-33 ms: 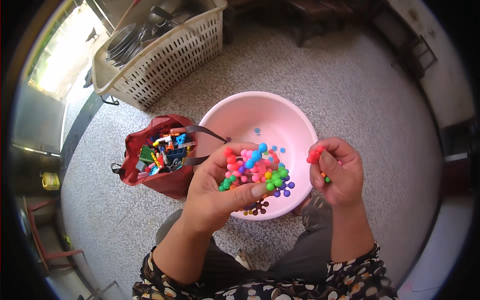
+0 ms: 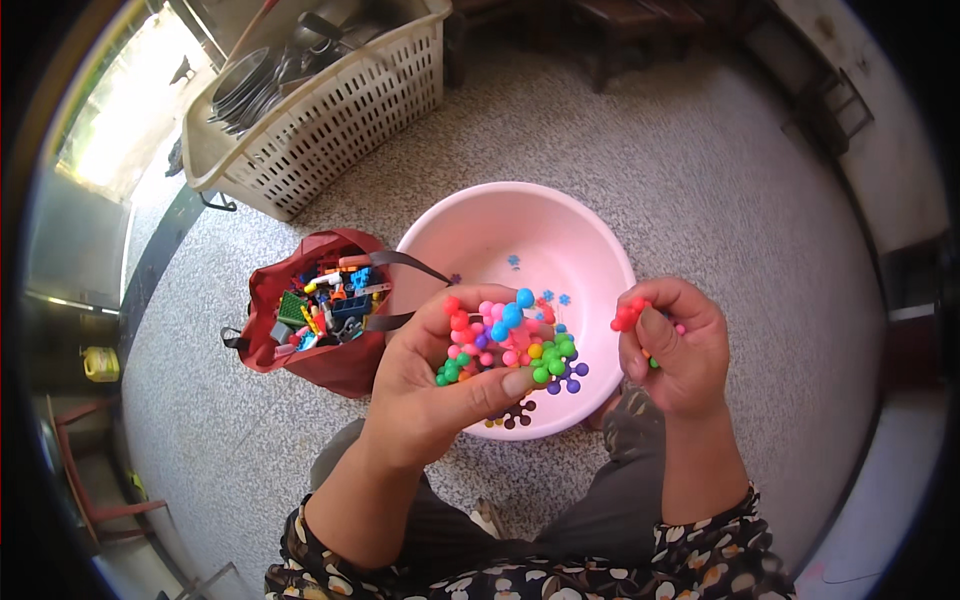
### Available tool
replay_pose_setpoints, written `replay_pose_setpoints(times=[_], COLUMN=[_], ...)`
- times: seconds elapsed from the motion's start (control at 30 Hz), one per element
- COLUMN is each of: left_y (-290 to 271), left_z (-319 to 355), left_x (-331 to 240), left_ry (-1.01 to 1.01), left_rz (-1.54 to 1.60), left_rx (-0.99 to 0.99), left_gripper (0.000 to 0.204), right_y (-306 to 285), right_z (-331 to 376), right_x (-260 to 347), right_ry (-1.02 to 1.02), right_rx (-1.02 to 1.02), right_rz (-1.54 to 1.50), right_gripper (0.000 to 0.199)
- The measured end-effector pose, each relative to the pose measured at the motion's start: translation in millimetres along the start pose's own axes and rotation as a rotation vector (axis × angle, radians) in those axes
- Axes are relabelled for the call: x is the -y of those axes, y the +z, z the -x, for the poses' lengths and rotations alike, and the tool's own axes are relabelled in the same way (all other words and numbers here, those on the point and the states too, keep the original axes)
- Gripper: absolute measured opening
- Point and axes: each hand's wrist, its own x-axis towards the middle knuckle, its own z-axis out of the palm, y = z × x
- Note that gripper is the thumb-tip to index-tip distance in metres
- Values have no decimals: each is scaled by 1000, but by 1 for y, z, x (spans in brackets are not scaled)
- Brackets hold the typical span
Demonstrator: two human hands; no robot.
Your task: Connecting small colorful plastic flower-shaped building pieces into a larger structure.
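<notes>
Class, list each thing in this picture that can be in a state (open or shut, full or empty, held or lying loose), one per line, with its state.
Pink round plastic basin: upright on the floor, nearly empty.
Red fabric bag: open, filled with mixed toy pieces.
Cluster of colourful knobbed plastic pieces: held in the left hand.
Small red knobbed piece: pinched in the right hand.
Beige slatted plastic basket: open-topped, holding dishes.

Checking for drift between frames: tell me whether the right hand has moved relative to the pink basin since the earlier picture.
No. The right hand sits at the same spot beside the right rim of the pink basin as before, fingers closed on a red piece.
</notes>
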Motion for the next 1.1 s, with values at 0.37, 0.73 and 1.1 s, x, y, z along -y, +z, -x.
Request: replay_pose_setpoints(times=[0.37,0.73,1.1], left_y=[-1,-7,-6], left_z=[6,8,8], left_x=[1,8,12], left_ry=[60,107,182], left_rz=[-247,-461,-517], left_rx=[97,-5,-26], left_gripper=[54,60,56], right_y=[14,23,24], right_z=[9,9,10], right_x=[18,21,17], right_ry=[-239,-409,-470], right_rx=[121,232,225], right_rz=[513,760,787], right_gripper=[10,12,15])
